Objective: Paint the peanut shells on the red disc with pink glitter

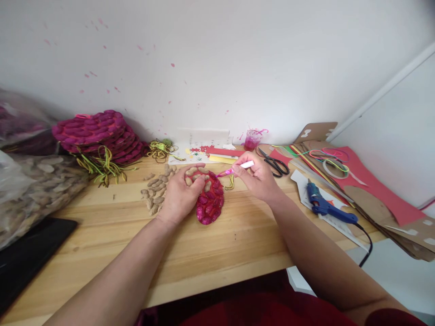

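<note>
An oval red piece (pixel 210 199) covered with peanuts is held above the wooden table. Its lower and right peanuts are painted magenta, while those near the top left are bare tan. My left hand (pixel 183 190) grips it at the left edge, thumb on top. Between the fingers of my right hand (pixel 256 176) is a white-handled brush (pixel 247 165), its pink tip touching the piece's upper right edge. Loose peanuts (pixel 157 188) lie just left of my left hand. A cup of magenta paint (pixel 252 140) stands behind my right hand.
Stacked magenta peanut pieces (pixel 102 133) with yellow-green strings and a bag of peanuts (pixel 44 185) are at left, above a black tablet-like object (pixel 30 262). Black scissors (pixel 276 164), a blue glue gun (pixel 328 208) and cardboard (pixel 374 203) lie at right. The table's front edge is near me.
</note>
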The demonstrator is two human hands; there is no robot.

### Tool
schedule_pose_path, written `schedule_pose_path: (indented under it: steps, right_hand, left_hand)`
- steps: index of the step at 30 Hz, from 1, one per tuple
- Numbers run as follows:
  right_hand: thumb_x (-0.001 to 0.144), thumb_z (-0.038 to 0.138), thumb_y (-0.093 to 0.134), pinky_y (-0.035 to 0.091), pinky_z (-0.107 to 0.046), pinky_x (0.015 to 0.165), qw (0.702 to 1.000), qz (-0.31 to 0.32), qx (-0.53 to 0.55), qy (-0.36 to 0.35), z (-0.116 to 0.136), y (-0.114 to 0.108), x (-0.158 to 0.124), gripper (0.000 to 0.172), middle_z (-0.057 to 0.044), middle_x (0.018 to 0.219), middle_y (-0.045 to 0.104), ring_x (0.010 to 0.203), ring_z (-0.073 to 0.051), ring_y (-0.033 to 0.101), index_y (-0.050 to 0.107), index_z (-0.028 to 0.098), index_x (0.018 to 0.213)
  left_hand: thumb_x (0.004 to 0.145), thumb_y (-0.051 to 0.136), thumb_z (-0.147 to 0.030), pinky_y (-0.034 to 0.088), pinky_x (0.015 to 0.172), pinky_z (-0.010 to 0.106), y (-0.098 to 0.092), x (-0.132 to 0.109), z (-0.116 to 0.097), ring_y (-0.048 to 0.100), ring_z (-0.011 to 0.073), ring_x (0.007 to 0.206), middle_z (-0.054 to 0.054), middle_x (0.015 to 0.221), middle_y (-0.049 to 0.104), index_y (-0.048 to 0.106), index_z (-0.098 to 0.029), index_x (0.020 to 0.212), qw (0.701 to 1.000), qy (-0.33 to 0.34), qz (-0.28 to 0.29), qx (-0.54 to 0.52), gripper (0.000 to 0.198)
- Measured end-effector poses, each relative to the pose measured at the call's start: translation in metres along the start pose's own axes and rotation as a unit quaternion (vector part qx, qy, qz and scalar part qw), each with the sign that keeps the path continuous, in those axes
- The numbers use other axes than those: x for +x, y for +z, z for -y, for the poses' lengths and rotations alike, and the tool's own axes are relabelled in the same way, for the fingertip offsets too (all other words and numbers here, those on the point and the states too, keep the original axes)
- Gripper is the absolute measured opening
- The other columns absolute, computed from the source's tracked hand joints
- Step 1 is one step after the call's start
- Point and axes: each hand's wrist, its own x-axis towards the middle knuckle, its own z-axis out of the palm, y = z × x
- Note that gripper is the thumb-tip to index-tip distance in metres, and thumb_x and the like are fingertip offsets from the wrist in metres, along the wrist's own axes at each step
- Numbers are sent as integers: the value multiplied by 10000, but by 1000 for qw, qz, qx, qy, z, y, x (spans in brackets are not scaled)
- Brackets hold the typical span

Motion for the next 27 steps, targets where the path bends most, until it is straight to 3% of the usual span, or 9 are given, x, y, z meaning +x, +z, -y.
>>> schedule_pose_path:
  steps: [11, 27]
  right_hand:
    - [920, 464, 691, 436, -274, 612, 999, 2, 31, 33, -6, 0, 1, 266, -8, 785, 681, 709, -154, 625, 587, 220, 891]
    - [941, 412, 675, 454, -273, 637, 999, 2, 34, 13, -7, -2, 1, 218, -6, 797, 692, 716, -146, 632, 596, 215, 890]
  left_hand:
    - [802, 729, -357, 570, 956, 389, -1, 0, -2, 740, 271, 998, 76, 1075, 798, 749, -178, 1196, 1000, -6, -5, 12, 434]
    - [823, 723, -360, 558, 979, 404, -1, 1, 0, 742, 273, 1006, 76, 1068, 799, 747, -180, 1199, 1000, 2, 3, 15, 418]
